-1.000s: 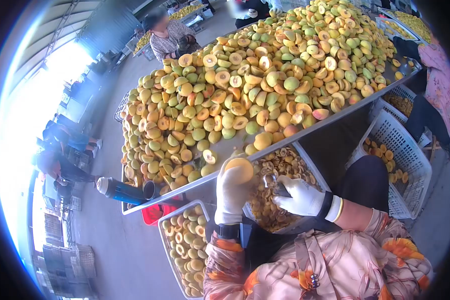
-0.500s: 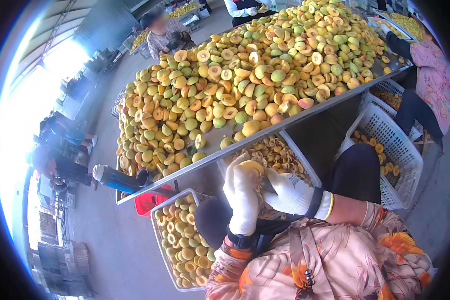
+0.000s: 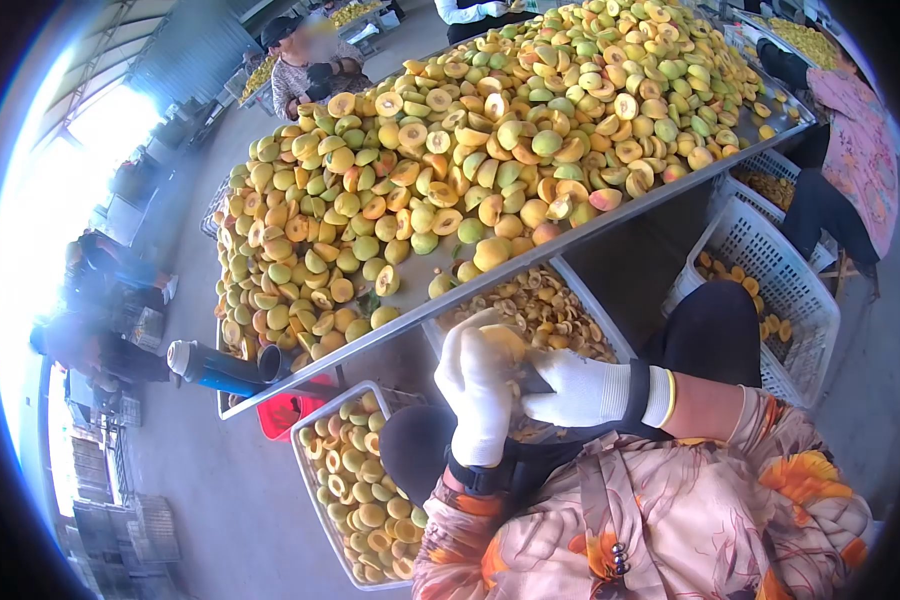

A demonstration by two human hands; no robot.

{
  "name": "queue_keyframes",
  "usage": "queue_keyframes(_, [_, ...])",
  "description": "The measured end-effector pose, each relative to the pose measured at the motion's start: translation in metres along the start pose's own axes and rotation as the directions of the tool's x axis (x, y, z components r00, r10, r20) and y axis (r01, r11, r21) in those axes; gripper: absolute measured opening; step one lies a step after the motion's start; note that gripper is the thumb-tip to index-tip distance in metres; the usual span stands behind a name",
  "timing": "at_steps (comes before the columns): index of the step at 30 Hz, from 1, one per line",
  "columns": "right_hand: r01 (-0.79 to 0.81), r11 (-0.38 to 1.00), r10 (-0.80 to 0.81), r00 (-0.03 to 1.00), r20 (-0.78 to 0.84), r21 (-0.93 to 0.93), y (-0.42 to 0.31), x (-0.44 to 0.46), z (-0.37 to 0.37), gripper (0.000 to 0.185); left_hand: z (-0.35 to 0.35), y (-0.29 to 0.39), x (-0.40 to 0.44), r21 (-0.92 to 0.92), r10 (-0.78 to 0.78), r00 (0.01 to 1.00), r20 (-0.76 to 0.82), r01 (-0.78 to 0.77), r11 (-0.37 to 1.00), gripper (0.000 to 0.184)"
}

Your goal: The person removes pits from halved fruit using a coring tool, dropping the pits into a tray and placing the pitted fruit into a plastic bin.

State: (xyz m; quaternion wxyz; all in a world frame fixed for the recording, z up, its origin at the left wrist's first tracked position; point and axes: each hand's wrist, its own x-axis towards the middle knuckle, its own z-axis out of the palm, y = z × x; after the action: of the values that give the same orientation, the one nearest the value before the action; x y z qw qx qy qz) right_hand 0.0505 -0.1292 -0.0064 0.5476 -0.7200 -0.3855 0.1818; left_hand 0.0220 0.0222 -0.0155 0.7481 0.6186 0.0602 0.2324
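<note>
My left hand, in a white glove, is held up in front of my lap with its fingers curled round a yellow peach half. My right hand, also gloved in white, is closed against the near side of that fruit. Its fingertips are partly hidden, and I cannot make out what is in them. Just beyond and below both hands stands a white crate of brown pits and scraps. A big heap of halved peaches covers the metal table ahead.
A white crate of peach halves stands at my left knee. Another white crate with some halves sits at right. On the table's left corner lies a blue flask, above a red container. Co-workers sit around the table.
The view has shifted slightly, so the table and crates appear a little further left. Both hands stay together at the peach half, with the right hand turned slightly flatter.
</note>
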Motion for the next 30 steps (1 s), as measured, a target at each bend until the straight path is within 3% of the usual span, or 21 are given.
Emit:
queue_keyframes(3, [-0.131,0.991,0.122,0.970,0.212,0.031,0.002,0.009,-0.013,0.036,-0.006,0.001,0.003,0.063,-0.069,0.998,0.011,0.069,0.996,0.044])
queue_keyframes(7, [-0.112,0.993,0.103,0.981,0.167,0.045,0.005,0.018,-0.008,0.035,0.000,-0.015,0.005,-0.167,-0.058,0.997,-0.051,0.048,0.985,0.048])
queue_keyframes(9, [-0.075,0.992,0.091,0.983,0.159,-0.102,0.015,0.021,-0.002,0.035,0.001,-0.014,0.004,-0.218,-0.113,0.989,-0.095,0.090,0.972,0.050])
queue_keyframes(12, [-0.145,0.975,0.178,0.962,0.206,-0.166,0.007,0.023,-0.005,0.034,-0.006,-0.017,0.003,-0.069,-0.002,0.996,-0.084,-0.004,0.998,0.049])
queue_keyframes(13, [-0.190,0.968,0.224,0.947,0.228,-0.162,0.000,0.025,-0.008,0.034,-0.009,-0.018,0.003,-0.057,-0.014,0.997,-0.070,0.010,0.998,0.049])
queue_keyframes(16, [-0.117,0.993,0.108,0.945,0.308,0.012,0.013,0.028,-0.011,0.034,-0.014,-0.016,0.005,-0.036,-0.076,0.995,-0.058,0.074,0.997,0.050])
queue_keyframes(19, [-0.246,0.969,0.234,0.903,0.361,-0.012,0.008,0.030,-0.014,0.035,-0.010,-0.010,0.005,-0.069,-0.146,0.985,-0.092,0.140,0.988,0.050])
queue_keyframes(21, [-0.132,0.991,0.121,0.954,0.275,0.023,0.014,0.029,-0.005,0.035,-0.009,-0.014,0.005,-0.123,-0.112,0.988,-0.102,0.100,0.987,0.050])
queue_keyframes(24, [-0.084,0.996,0.088,0.955,0.284,-0.028,0.021,0.027,-0.003,0.034,-0.016,-0.018,0.007,0.108,0.030,0.998,-0.053,-0.024,0.994,0.050])
queue_keyframes(26, [-0.070,0.993,0.097,0.937,0.335,-0.092,0.022,0.031,-0.008,0.031,-0.019,-0.012,0.008,0.076,-0.060,0.998,-0.003,0.060,0.995,0.051])
queue_keyframes(29, [-0.476,0.873,0.455,0.720,0.524,-0.104,-0.008,0.039,-0.026,0.024,-0.024,-0.008,0.013,-0.009,-0.123,0.986,0.116,0.125,0.992,0.051])
queue_keyframes(30, [-0.520,0.854,0.420,0.721,0.552,0.030,-0.009,0.037,-0.026,0.022,-0.026,-0.007,0.013,-0.043,-0.131,0.978,0.160,0.140,0.989,0.052])
